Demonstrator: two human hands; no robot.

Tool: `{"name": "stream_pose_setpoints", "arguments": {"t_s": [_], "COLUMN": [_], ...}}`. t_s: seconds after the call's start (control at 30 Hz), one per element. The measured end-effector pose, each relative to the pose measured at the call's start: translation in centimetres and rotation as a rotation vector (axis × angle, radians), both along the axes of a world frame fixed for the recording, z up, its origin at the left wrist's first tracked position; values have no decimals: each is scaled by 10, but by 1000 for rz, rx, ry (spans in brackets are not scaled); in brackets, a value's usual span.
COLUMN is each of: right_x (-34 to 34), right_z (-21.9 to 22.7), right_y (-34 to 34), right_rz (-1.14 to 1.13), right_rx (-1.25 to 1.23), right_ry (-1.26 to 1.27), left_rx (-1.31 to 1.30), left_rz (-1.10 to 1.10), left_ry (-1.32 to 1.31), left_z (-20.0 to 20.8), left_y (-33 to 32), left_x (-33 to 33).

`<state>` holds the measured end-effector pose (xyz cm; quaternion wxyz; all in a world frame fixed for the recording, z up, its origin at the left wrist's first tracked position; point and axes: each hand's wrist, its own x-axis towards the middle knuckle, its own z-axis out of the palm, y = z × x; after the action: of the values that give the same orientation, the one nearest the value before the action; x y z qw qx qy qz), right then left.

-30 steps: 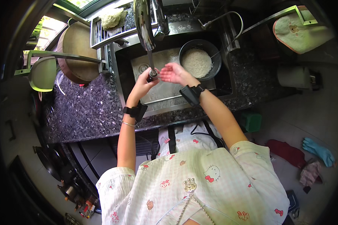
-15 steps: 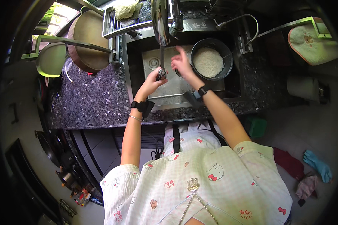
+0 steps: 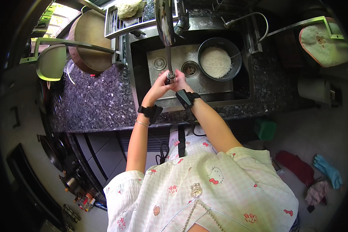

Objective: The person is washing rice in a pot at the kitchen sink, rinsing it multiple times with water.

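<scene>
Over the sink (image 3: 162,102), my left hand (image 3: 158,89) is closed round the black-and-silver spray head (image 3: 170,78) of the tall chrome faucet (image 3: 164,23). My right hand (image 3: 180,82) is close against the right side of the spray head; its fingers are partly hidden, so whether they grip it cannot be seen. A dark round pot (image 3: 239,63) stands in the sink's right part, apart from both hands. White rice (image 3: 215,62) lies in it. The sink drain (image 3: 190,69) is visible between my hands and the pot.
At the left, a big round wooden board (image 3: 91,42) and a pale green spatula-like piece (image 3: 52,63) stand by a metal rack. A light, rough clump (image 3: 129,9) sits on the rack behind the sink. A thin curved spout (image 3: 259,15) arches at the back right.
My right hand has moved left and nearer, from above the drain to beside the spray head, uncovering the drain. My left hand keeps hold of the spray head.
</scene>
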<state>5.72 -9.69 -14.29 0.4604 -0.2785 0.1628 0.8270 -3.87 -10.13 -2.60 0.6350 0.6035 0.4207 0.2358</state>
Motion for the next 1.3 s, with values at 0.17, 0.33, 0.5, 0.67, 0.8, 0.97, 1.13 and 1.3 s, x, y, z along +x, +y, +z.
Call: {"name": "stream_pose_setpoints", "arguments": {"t_s": [0.17,0.33,0.5,0.67,0.8,0.97,1.13,1.3], "right_x": [11,28,66,102,122,110,149,224], "right_z": [19,41,65,94,128,118,50,43], "right_y": [2,7,33,94,133,83,-12,-94], "right_rz": [62,170,525,480,202,186,215,163], "right_rx": [-53,-55,117,334,261,371,407,180], "right_ry": [-20,-27,-625,-669,-178,-292,-442,-514], "left_rx": [42,151,133,157,142,162,472,530], "left_rz": [15,38,-30,11,19,58,229,470], "left_ry": [58,53,137,132,118,165,215,157], "left_z": [-3,-7,-4,8,-1,-4,26,69], "left_y": [9,24,18,13,15,12,13,8], "left_x": [-12,-17,-16,-5,-12,-13,15,52]}}
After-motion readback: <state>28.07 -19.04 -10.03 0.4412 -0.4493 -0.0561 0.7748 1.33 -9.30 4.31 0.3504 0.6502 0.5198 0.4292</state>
